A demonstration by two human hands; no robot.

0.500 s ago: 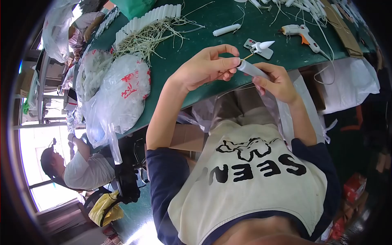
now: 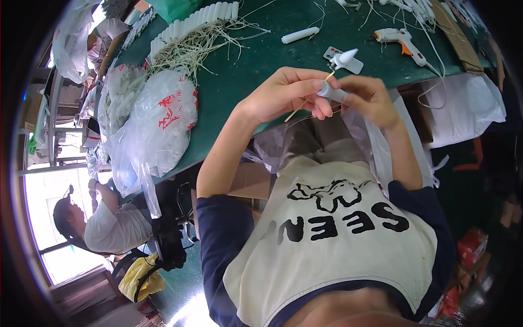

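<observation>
head view: the left hand [image 2: 289, 92] pinches a thin wooden stick [image 2: 308, 100] between its fingers, and the right hand [image 2: 369, 98] pinches a small white tube [image 2: 332, 92], both held together just over the near edge of the green tabletop [image 2: 261, 60]. a glue gun [image 2: 400, 41] lies well apart.

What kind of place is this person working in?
Probably a small handcraft workshop. A green worktable carries a hot glue gun, a row of white tubes and loose straw-like stems; another person sits nearby.
</observation>
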